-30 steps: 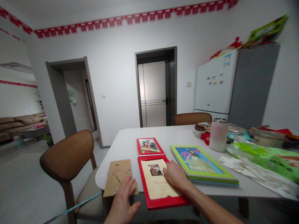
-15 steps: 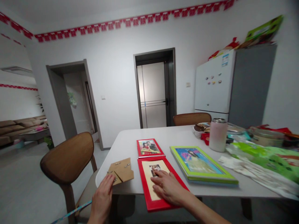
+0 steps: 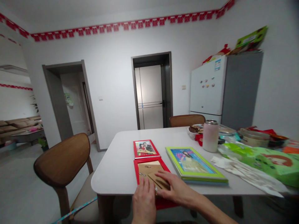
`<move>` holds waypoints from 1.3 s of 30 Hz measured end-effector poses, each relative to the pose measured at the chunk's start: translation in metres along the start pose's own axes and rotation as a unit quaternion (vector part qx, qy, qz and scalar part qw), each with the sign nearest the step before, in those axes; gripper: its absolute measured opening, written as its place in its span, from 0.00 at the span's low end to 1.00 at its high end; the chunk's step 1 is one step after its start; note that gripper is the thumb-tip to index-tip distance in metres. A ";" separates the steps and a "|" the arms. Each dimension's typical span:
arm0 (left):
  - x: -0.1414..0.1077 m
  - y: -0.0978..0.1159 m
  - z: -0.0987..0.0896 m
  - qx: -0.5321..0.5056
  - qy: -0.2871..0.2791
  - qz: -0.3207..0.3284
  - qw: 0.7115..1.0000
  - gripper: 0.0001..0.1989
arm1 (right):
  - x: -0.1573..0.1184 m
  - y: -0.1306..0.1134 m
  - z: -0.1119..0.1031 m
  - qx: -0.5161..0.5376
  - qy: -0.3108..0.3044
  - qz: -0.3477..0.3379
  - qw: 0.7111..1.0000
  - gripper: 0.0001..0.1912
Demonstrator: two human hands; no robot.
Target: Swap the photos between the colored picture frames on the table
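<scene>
The brown picture-frame backing board (image 3: 149,169), with small metal fittings and a stand leg, lies over the red photo frame (image 3: 137,165) at the near table edge. My left hand (image 3: 144,199) grips the board's near edge, fingers together and thumb out of sight. My right hand (image 3: 176,188) holds the board's right side, its fingers over the stand leg and its thumb low near the left fingers. Beyond, a smaller red frame (image 3: 146,148) with a couple's picture touches the larger one. To the right lies a green photo frame (image 3: 196,161) on top of another frame.
A pink tumbler (image 3: 210,137) stands behind the green frame. White gloves (image 3: 247,174) and a green plastic pack (image 3: 263,161) lie at the right. A wooden chair (image 3: 63,161) stands left of the white table (image 3: 109,174); another chair (image 3: 187,120) is behind it.
My left hand has brought the backing board rightward from the table's left corner onto the red frame. My right hand has moved from the photo inside the frame to the board. The view shifted slightly.
</scene>
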State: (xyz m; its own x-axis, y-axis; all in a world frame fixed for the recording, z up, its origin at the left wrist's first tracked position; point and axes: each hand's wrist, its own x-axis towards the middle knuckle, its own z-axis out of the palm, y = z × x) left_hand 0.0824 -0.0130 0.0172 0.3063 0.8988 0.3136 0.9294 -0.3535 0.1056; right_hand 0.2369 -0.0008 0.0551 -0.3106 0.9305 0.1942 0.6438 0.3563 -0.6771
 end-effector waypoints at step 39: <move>-0.019 -0.032 -0.010 -0.154 -0.077 -0.017 0.985 0.26 | 0.037 0.053 0.025 -0.243 0.039 -0.016 0.969 0.14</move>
State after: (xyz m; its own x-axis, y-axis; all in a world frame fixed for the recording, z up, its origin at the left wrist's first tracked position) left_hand 0.0449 -0.0216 0.0171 0.3258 0.9318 0.1600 0.8407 -0.3630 0.4019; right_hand 0.2421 0.0505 0.0089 -0.2941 0.9152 0.2754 0.8940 0.3653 -0.2594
